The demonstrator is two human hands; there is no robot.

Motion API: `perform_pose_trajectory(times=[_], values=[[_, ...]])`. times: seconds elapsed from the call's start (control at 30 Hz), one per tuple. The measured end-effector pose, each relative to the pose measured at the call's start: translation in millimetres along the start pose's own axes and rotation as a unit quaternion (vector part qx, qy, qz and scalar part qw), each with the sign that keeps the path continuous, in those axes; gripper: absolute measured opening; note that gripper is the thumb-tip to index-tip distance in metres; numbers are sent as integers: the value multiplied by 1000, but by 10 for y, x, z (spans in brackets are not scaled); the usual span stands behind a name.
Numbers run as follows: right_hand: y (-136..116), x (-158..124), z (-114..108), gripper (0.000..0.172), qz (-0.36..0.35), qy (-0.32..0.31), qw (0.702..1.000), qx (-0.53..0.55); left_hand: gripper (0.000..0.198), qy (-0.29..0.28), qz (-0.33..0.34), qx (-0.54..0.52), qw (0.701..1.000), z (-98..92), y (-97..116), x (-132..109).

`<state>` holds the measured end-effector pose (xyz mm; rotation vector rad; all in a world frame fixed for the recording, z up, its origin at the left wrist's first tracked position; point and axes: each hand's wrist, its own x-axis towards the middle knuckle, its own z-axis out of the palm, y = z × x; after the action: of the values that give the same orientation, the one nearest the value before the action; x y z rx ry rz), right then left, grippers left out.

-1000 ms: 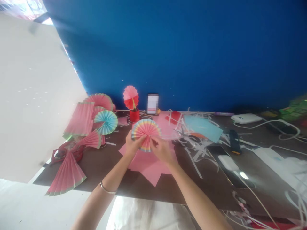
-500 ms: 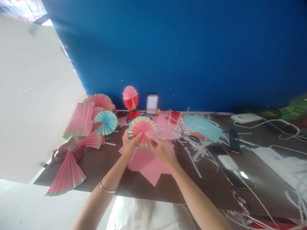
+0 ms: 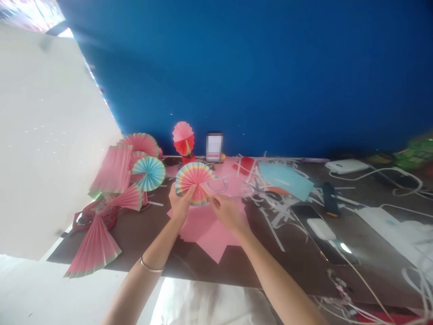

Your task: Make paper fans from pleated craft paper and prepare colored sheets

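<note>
A round pleated paper fan [image 3: 194,177], pink with rainbow edges, is held up above the dark table [image 3: 145,234]. My left hand [image 3: 181,202] pinches its lower left part near the centre. My right hand [image 3: 226,211] is closed at the fan's lower right edge, fingertips pinching the paper. Beneath both hands lies a stack of pink paper sheets [image 3: 209,230]. A thin bracelet sits on my left wrist.
Finished pink and blue paper fans [image 3: 149,172] lie at the left. A red cup holding a pink fan [image 3: 183,137] stands at the back by the blue wall. White paper strips [image 3: 274,207], a light blue sheet [image 3: 287,180], phones, chargers and cables cover the right side.
The fan and both hands have shifted a little to the left and slightly up. My right hand stays at the fan's lower right edge.
</note>
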<state>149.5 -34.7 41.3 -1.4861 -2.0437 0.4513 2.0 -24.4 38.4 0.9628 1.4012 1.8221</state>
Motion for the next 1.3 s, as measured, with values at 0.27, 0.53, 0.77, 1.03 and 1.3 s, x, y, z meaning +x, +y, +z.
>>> perform_pose_trajectory(times=[0.27,0.53,0.77,1.03,1.3], values=[[4,-18,-32,33,-24,4,999,-34,44,-12,2,-10,1000,-6,-69,13],[78,15,-37,28,-18,50,998,-38,44,-21,-9,-21,1000,-26,-51,45],[299,115,-54,30,-146,152,969,-131,46,-79,-22,-37,996,-52,-4,101],[416,147,-50,28,-156,149,970,-115,51,-99,-22,-54,993,-48,-23,131],[438,109,8,23,-142,183,972,-45,49,-122,-57,-106,985,-53,-29,116]])
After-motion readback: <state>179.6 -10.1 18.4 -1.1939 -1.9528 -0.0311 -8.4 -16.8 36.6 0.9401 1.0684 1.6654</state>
